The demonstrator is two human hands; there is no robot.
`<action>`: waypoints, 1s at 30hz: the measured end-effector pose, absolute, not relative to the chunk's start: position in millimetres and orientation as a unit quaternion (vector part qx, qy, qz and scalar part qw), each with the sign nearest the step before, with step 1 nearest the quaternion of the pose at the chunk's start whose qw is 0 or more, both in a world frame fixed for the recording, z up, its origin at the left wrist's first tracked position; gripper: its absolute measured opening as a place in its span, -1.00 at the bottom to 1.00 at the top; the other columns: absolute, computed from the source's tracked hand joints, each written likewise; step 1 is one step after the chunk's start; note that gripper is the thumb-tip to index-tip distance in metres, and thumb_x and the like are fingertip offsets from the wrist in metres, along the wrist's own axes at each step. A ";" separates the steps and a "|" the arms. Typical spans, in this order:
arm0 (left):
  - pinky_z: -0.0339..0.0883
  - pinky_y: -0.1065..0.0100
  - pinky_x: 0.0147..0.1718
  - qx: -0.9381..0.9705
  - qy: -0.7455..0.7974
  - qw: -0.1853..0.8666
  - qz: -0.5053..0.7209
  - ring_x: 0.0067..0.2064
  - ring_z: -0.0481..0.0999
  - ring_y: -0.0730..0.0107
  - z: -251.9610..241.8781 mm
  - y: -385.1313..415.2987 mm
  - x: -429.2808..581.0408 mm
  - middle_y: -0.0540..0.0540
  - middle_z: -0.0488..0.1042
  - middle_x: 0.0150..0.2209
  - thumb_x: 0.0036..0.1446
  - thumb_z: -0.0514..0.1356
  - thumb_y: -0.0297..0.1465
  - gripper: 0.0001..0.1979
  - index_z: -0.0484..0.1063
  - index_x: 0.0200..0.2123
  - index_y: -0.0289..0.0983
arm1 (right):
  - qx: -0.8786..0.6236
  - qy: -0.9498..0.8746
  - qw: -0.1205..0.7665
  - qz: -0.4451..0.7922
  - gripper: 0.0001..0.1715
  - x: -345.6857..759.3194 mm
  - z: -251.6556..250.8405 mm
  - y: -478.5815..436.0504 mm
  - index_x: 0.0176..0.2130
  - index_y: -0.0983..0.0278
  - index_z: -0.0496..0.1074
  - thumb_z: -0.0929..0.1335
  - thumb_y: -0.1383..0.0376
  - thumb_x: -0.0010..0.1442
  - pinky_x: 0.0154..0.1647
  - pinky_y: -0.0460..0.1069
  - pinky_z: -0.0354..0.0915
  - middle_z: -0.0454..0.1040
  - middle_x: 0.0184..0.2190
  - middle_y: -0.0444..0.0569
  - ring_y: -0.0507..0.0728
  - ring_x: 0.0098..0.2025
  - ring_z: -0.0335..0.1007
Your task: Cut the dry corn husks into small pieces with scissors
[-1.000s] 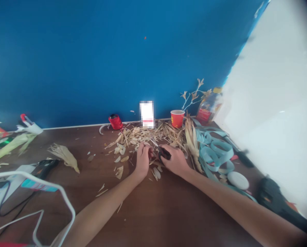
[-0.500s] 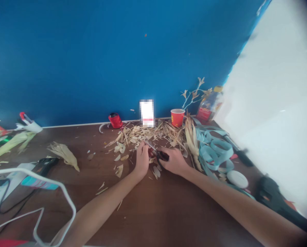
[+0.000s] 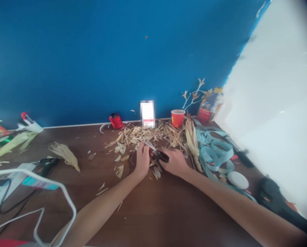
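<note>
- A pair of scissors [image 3: 157,153] with dark handles is gripped in the right hand [image 3: 174,161] at the centre of the frame, the blades angled up and to the left.
- The left hand [image 3: 142,159] is seen just beside the blades, its fingers curled around a small pale piece that is too small to be made out.
- Both hands are held low over the brown wooden surface [image 3: 158,212], with the forearms stretched in from the lower edge of the frame.
- A heap of dried husk trimmings [image 3: 143,135] is spread directly above the hands, and loose cut pieces [image 3: 119,171] are scattered to the left of them.
- A red paper cup [image 3: 177,118] is stood against the blue wall [image 3: 91,58] right of centre, with a small red object [image 3: 115,121] further left.
- Light blue ribbon [image 3: 215,151] is coiled to the right of the hands, beside a bundle of long dried husks [image 3: 191,140].
- A single husk [image 3: 63,155] is laid at centre left, and a white wire frame [image 3: 52,195] is seen at lower left.
</note>
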State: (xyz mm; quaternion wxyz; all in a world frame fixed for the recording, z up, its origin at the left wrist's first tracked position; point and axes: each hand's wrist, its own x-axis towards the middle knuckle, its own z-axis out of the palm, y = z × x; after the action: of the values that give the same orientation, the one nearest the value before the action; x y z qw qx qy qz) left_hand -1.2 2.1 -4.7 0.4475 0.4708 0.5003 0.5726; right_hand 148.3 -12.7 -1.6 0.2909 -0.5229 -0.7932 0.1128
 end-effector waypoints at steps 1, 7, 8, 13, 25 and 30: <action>0.16 0.48 -0.55 0.474 0.499 0.446 0.572 -0.54 0.23 0.51 -4.1 1.9 -1.1 0.05 0.24 -0.58 0.10 -0.01 -0.42 -0.86 0.21 -0.50 -0.25 | -0.525 -0.793 0.290 0.112 -0.57 148.2 -1.3 -12.7 -0.07 0.16 0.45 0.34 0.25 0.00 -0.30 -0.05 0.24 0.56 -0.29 -0.06 0.14 -0.27 0.46; 0.17 0.48 -0.55 0.475 0.497 0.448 0.572 -0.54 0.24 0.51 -3.2 1.8 -1.6 0.05 0.24 -0.57 0.10 0.00 -0.42 -0.88 0.22 -0.48 -0.25 | -0.525 -0.796 0.281 0.112 -0.58 148.2 -0.4 -12.6 -0.08 0.16 0.44 0.33 0.25 0.00 -0.31 -0.06 0.22 0.56 -0.29 -0.08 0.14 -0.27 0.46; 0.18 0.48 -0.55 0.474 0.496 0.450 0.571 -0.53 0.24 0.50 -3.5 2.0 -1.8 0.05 0.24 -0.56 0.10 0.00 -0.41 -0.89 0.23 -0.47 -0.25 | -0.525 -0.796 0.280 0.111 -0.58 148.1 -0.3 -12.7 -0.09 0.16 0.45 0.33 0.25 0.00 -0.31 -0.06 0.22 0.56 -0.30 -0.08 0.13 -0.27 0.46; 0.19 0.47 -0.54 0.476 0.490 0.454 0.572 -0.53 0.24 0.50 -5.3 3.0 -2.5 0.05 0.25 -0.56 0.11 0.00 -0.40 -0.88 0.24 -0.46 -0.25 | -0.525 -0.796 0.279 0.113 -0.60 148.2 0.1 -13.1 -0.09 0.16 0.45 0.32 0.26 0.02 -0.31 -0.06 0.20 0.56 -0.30 -0.09 0.13 -0.27 0.46; 0.18 0.47 -0.54 0.462 0.489 0.460 0.580 -0.54 0.23 0.50 -9.9 4.7 -2.5 0.06 0.25 -0.57 0.10 0.00 -0.40 -0.90 0.23 -0.45 -0.25 | -0.512 -0.803 0.283 0.117 -0.58 149.1 -2.1 -12.0 -0.07 0.17 0.43 0.33 0.26 0.01 -0.32 -0.06 0.21 0.56 -0.31 -0.09 0.14 -0.28 0.46; 0.18 0.46 -0.53 0.468 0.490 0.455 0.578 -0.53 0.24 0.49 -11.7 5.2 -3.6 0.05 0.26 -0.56 0.10 0.01 -0.39 -0.89 0.24 -0.45 -0.25 | -0.507 -0.803 0.288 0.123 -0.59 149.2 -2.9 -12.0 -0.07 0.16 0.43 0.32 0.26 0.03 -0.31 -0.06 0.22 0.55 -0.33 -0.11 0.13 -0.28 0.47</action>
State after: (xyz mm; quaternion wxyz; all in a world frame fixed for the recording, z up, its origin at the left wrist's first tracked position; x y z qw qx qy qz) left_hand -3.6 5.2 -11.7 0.4548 0.4675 0.4900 0.5784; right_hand 149.2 -12.0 -2.9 0.2877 -0.5074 -0.8029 0.1226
